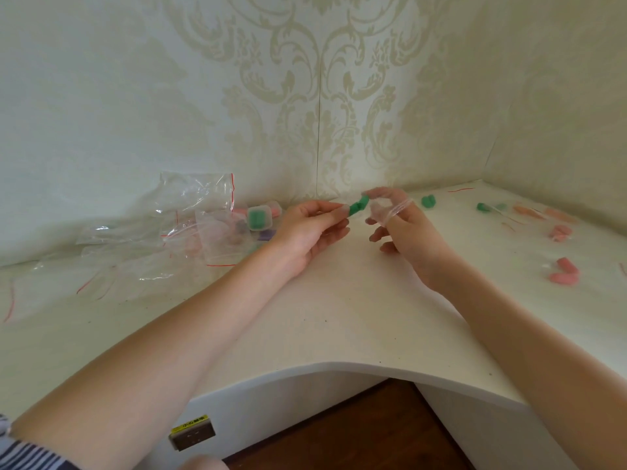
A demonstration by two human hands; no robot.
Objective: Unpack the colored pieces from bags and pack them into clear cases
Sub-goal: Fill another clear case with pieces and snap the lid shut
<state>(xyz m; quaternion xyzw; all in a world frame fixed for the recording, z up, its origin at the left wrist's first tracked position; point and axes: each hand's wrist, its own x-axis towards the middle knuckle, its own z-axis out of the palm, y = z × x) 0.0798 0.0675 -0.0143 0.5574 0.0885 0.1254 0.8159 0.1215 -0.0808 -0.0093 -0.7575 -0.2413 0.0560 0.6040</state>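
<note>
My left hand (314, 223) pinches green pieces (359, 205) above the white corner table (339, 317). Close to their right, my right hand (403, 228) pinches a small clear bag (390, 208), which still touches the top of the green pieces. A clear case (258, 218) with green pieces inside stands left of my left hand, among other small cases with pink and purple pieces. More green pieces (428, 201) lie to the right near the wall.
Empty clear zip bags (190, 228) with red strips are piled at the back left. Small bags of green (485, 207), orange (529, 212) and pink pieces (565, 271) are scattered on the right. The table's curved front edge (339, 368) is close to me; wallpapered walls stand behind.
</note>
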